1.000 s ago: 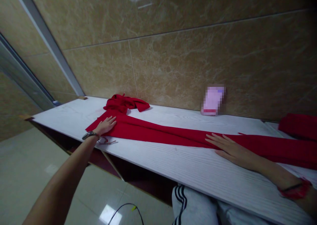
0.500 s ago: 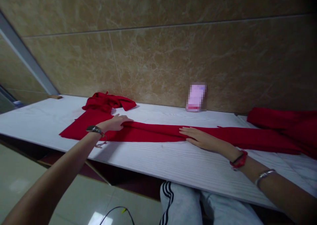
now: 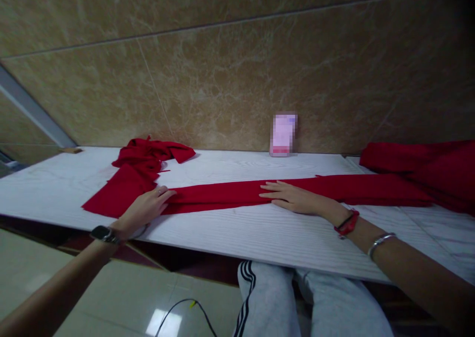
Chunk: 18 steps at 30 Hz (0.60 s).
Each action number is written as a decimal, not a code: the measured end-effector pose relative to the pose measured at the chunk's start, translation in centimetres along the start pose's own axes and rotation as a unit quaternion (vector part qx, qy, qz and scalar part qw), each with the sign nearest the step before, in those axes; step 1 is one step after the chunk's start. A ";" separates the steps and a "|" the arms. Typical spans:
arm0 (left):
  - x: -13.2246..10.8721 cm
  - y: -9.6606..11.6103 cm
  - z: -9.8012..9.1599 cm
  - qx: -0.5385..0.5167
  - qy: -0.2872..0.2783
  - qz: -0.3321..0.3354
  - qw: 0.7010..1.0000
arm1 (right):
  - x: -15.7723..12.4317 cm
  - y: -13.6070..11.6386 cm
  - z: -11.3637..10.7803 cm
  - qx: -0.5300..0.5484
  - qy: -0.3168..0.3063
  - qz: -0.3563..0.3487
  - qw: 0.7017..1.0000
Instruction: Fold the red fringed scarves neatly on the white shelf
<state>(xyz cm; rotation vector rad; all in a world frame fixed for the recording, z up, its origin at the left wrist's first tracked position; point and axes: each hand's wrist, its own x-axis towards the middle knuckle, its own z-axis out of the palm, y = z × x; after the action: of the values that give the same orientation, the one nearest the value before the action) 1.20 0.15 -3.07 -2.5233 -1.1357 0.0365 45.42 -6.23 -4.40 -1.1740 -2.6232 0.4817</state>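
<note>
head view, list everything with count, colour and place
tabletop: 1, white, centre
wall: 1, tan, behind tabletop
cloth strip: 1, red, across tabletop
crumpled cloth: 1, red, tabletop's left rear
cloth heap: 1, red, tabletop's right end
blurred item: 1, pink, by wall
small block: 1, brown, rear left
post: 1, grey, far left
floor: 1, pale, below
cable: 1, dark, on floor
trousers: 1 pair, grey, below tabletop
watch: 1, dark, lower left
wristband: 1, red, lower right
bangle: 1, silver, lower right
left hand: 1, bare, on cloth strip
right hand: 1, bare, flat on cloth strip
</note>
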 end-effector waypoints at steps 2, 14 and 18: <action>-0.1 -0.2 0.1 0.001 0.016 -0.004 1.000 | -0.1 -0.2 -0.2 0.005 0.000 0.004 1.000; 0.6 0.4 -0.6 -0.127 0.086 0.021 0.988 | 0.1 0.6 0.0 0.013 0.082 -0.011 0.996; 0.3 0.5 -0.2 -0.161 0.015 0.062 0.985 | -0.3 1.3 0.5 0.008 0.022 -0.017 1.000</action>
<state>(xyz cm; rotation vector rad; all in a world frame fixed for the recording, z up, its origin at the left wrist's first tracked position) 1.75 -0.02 -3.01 -2.8656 -1.0411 -0.1656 46.33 -5.69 -5.38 -1.1203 -2.5938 0.4634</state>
